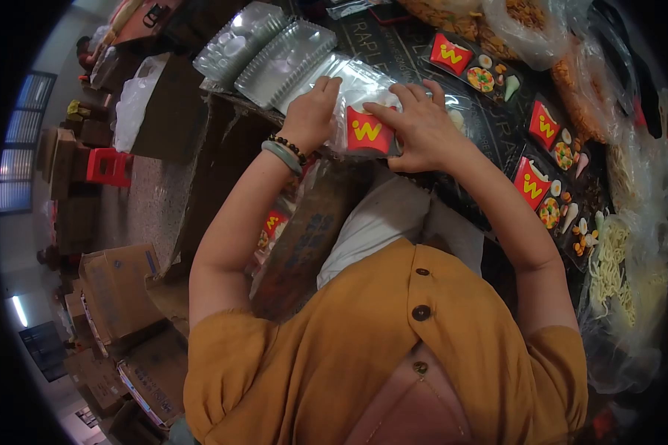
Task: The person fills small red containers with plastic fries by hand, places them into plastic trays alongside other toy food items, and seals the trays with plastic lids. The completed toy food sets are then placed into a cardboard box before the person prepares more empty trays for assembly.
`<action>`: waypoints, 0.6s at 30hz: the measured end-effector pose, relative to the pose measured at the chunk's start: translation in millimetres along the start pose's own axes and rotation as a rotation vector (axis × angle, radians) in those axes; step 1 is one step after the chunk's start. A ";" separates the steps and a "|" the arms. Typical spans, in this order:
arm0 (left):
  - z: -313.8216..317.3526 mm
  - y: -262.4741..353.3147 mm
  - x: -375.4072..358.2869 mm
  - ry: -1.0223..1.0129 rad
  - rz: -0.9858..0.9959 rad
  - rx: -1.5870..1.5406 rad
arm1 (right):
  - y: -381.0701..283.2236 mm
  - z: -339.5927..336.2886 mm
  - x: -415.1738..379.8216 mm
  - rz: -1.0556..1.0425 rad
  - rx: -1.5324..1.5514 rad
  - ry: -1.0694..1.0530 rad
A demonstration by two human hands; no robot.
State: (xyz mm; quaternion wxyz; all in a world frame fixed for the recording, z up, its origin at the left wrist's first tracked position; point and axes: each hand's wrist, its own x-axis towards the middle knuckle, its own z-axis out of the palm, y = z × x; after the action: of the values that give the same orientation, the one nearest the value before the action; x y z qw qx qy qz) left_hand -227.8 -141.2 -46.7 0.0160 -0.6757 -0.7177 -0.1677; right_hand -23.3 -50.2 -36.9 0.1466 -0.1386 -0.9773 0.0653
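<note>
My left hand (313, 117), with a beaded bracelet and a bangle at the wrist, grips the left side of a clear plastic container (339, 137). Inside it lies a toy red fries box (367, 132) with a yellow mark. My right hand (425, 127) holds the container's right side, thumb at the near edge and one finger over the top of the fries box. What lies beneath my palms is hidden. Just left of my hands, stacked clear plastic clamshells (286, 59) lean in a row.
On the dark printed table cover (393, 52), several sets of red fries boxes (533, 183) and small toy foods are laid out. Bags of orange pieces (583, 93) and pale noodle-like strands (612, 259) line the right edge. Cardboard boxes (119, 293) and a red stool (109, 166) stand at left.
</note>
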 end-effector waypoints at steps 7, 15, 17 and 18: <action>-4.6 -4.8 -0.2 -0.133 0.188 -0.092 | 3.6 10.2 12.7 0.090 0.022 -0.055; 9.0 25.6 7.1 -0.380 0.204 -0.121 | -0.6 56.9 33.8 0.417 0.122 0.108; 10.8 27.3 9.3 -0.387 0.217 -0.137 | -0.8 34.6 14.6 0.416 -0.014 0.203; 14.2 25.8 7.6 -0.345 0.223 -0.138 | -0.3 22.2 -0.2 0.406 -0.145 0.293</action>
State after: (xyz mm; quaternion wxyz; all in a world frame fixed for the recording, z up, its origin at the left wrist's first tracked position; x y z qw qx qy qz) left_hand -200.4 -129.4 -52.5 -0.1349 -0.7691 -0.6174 -0.0955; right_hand -30.0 -52.5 -58.0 0.2603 -0.3501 -0.8998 0.0024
